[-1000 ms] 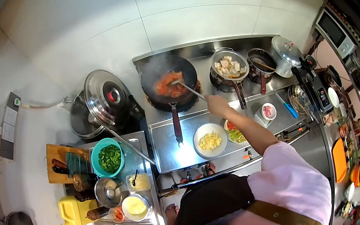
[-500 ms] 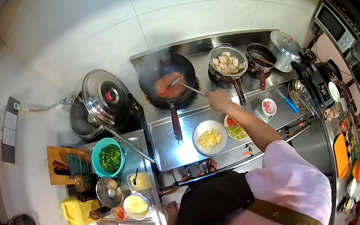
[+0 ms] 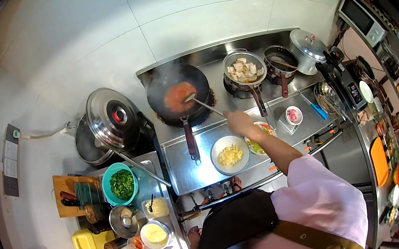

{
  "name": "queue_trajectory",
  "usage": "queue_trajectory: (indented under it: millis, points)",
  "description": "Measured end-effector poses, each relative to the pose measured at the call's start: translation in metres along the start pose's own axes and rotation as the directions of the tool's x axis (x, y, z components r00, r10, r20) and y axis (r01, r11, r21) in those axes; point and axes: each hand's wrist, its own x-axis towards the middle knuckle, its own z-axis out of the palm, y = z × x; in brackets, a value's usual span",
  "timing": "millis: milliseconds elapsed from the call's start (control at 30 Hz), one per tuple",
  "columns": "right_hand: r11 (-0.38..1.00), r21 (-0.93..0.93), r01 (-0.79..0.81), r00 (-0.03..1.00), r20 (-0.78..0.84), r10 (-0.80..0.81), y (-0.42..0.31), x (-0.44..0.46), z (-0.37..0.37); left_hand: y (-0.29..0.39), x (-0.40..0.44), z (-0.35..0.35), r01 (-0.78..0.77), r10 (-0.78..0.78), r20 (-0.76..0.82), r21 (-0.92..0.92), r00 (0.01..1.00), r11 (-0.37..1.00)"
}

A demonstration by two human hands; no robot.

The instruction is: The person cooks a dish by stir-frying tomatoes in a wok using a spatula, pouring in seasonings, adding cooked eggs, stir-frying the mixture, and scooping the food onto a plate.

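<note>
A pale tiled wall (image 3: pixel 204 22) is rising behind the steel table (image 3: pixel 186 171) in this head view; my right hand (image 3: pixel 240 122) is gripping the spatula (image 3: pixel 207 106), its long handle slanting forward and leftward into the wok (image 3: pixel 197 79), its head meeting the red food (image 3: pixel 178 95); my left hand (image 3: pixel 194 234) is hanging farther off, its grip impossible to tell.

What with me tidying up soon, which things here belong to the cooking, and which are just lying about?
Belongs to the cooking:
spatula, in the right hand
wok
red food in the wok
bowl of yellow pieces, probably

Apparently just lying about:
yellow jug
blue-handled tool
orange board
</note>
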Motion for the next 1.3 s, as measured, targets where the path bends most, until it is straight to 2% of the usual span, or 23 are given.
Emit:
queue_trajectory:
  millis: [100,167,233,367,500,600,700,800,900,1000,1100,1200,1300]
  points:
    - [1.000,0.028,-0.002,1.000,-0.001,0.002,0.000,-0.016,-0.001,0.019,-0.004,-0.003,0.086,-0.062,0.076,-0.369,0.995,0.926]
    - [0.999,0.036,0.017,1.000,0.014,-0.017,0.005,-0.023,-0.005,0.022,-0.007,0.003,-0.121,0.124,-0.042,0.049,0.991,0.991]
    - [0.999,0.010,0.039,0.999,0.018,-0.039,0.010,-0.031,-0.018,0.026,-0.011,0.005,-0.182,0.206,-0.066,0.266,0.976,0.947]
    - [1.000,0.000,0.026,0.999,0.035,-0.026,0.012,-0.023,-0.025,0.028,-0.014,0.001,-0.164,0.178,-0.028,0.269,0.984,0.949]
    - [1.000,0.023,-0.007,1.000,-0.010,0.007,0.010,-0.006,-0.011,0.047,-0.022,0.008,-0.032,0.048,-0.048,0.294,0.998,0.955]
    - [0.999,0.046,-0.025,0.999,-0.043,0.027,0.004,-0.009,-0.009,0.034,-0.015,0.005,-0.034,0.048,-0.145,0.095,0.988,0.995]
    - [0.995,0.095,-0.040,0.996,-0.076,0.048,0.004,-0.004,-0.001,0.041,-0.022,0.019,0.098,-0.119,-0.294,-0.084,0.948,0.992]
    - [0.989,0.147,0.014,0.990,-0.142,0.007,0.011,0.015,0.025,0.014,-0.014,0.010,0.133,-0.131,-0.231,-0.008,0.964,0.991]
    - [0.962,0.274,0.010,0.993,-0.117,0.024,0.016,0.036,0.047,0.024,-0.020,0.014,0.101,-0.084,-0.230,0.065,0.970,0.993]
    - [0.973,0.220,0.069,0.996,-0.073,-0.054,0.017,0.042,0.054,0.031,-0.020,0.013,0.081,-0.072,-0.211,0.035,0.975,0.996]
    - [0.881,0.462,0.097,0.993,-0.099,-0.058,0.021,0.041,0.060,0.051,-0.027,0.017,-0.021,0.032,-0.208,0.054,0.978,0.998]
    - [0.676,0.728,-0.114,0.993,0.081,0.080,0.020,0.037,0.053,0.056,-0.029,0.019,0.023,-0.029,-0.177,-0.034,0.984,0.999]
    - [0.452,0.872,-0.191,0.981,0.184,0.059,0.019,0.036,0.051,0.067,-0.035,0.024,0.030,-0.015,-0.196,0.075,0.980,0.997]
